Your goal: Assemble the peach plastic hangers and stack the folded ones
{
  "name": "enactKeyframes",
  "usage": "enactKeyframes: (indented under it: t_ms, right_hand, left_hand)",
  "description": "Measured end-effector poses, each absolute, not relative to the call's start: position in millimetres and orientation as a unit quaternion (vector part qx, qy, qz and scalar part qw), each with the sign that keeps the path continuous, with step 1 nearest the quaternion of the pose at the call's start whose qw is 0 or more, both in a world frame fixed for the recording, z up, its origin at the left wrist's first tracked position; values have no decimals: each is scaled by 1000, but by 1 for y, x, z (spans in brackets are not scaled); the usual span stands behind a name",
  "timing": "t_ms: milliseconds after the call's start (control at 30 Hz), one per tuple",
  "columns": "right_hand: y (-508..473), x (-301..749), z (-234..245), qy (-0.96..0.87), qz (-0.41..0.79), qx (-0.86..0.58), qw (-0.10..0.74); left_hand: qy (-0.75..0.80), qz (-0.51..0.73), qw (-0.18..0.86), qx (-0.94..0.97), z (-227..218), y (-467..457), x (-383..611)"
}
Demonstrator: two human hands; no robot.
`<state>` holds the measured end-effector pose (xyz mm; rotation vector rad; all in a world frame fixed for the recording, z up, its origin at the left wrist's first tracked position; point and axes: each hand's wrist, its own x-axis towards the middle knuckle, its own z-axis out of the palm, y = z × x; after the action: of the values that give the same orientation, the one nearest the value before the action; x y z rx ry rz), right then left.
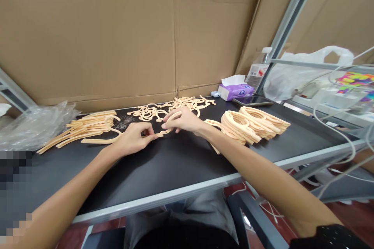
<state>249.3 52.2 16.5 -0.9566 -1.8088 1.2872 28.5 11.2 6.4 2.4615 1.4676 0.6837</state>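
Left hand (pixel 133 139) pinches one end of a peach curved strip (pixel 167 131), thumb and fingers closed on it. Right hand (pixel 182 120) grips the same strip further along, fingers curled around it. Strip sits between the hands, over the black counter (pixel 146 173). Tangle of peach cutouts (pixel 172 104) lies right behind the hands. Long peach strips (pixel 87 129) lie in a loose bundle left of the left hand; stacked peach rings (pixel 248 124) lie just beside the right wrist. Along the back edge: purple tissue box (pixel 236 92), plastic bottle (pixel 257 71), phone (pixel 253 101). Crumpled clear plastic (pixel 35 126) at far left, cardboard sheet (pixel 87 35) behind the counter.
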Motion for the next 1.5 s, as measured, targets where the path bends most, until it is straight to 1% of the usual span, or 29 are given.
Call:
enactKeyframes:
  t_ms: [67, 133, 200, 267, 367, 433, 500, 567, 633, 700, 800, 933, 1067, 1233, 1333, 1400, 1500]
  right_hand:
    - [54, 251, 19, -684, 448, -390, 423]
    - [55, 252, 22, -680, 367, -407, 487]
    - [55, 253, 23, -686, 293, -423, 514]
    - [54, 254, 24, -693, 243, -450, 509]
    - [55, 259, 28, -716, 159, -492, 468]
    - [56, 265, 33, -739, 83, -521, 419]
    - [58, 272, 36, -758, 6, -552, 348]
    - [60, 279, 37, -772, -42, -577, 261]
    - [63, 284, 34, -792, -56, -582, 175]
    - [68, 287, 28, -817, -49, -563, 110]
    - [76, 290, 18, -856, -28, -512, 70]
    - [85, 290, 8, -890, -20, -451, 62]
    - [87, 286, 6, -905, -15, -420, 68]
    - [83, 281, 9, -900, 18, -428, 83]
    - [82, 280, 10, -900, 13, -428, 82]
    - [80, 279, 12, -904, 7, -417, 92]
    - [77, 277, 13, -909, 14, -395, 130]
  left_hand:
    - [500, 241, 90, 827, 7, 12, 27]
    - [505, 256, 79, 821, 8, 12, 25]
    - [510, 271, 67, 814, 8, 12, 25]
    - [512, 278, 63, 811, 7, 12, 25]
    - [506, 263, 72, 818, 5, 11, 28]
    - [502, 250, 75, 824, 4, 10, 30]
    - [500, 242, 72, 828, 3, 10, 33]
    - [499, 236, 71, 831, 2, 9, 35]
    - [502, 229, 71, 831, 2, 8, 36]
    - [506, 224, 69, 830, 2, 8, 37]
    - [510, 219, 68, 829, 3, 7, 38]
    - [511, 214, 69, 829, 4, 5, 39]
    - [505, 211, 66, 834, 2, 4, 41]
    - [486, 223, 75, 842, 1, 1, 45]
    - [476, 226, 90, 845, 2, -2, 49]
    - [469, 233, 93, 847, 3, -4, 51]
    - [463, 248, 76, 848, 2, -5, 52]
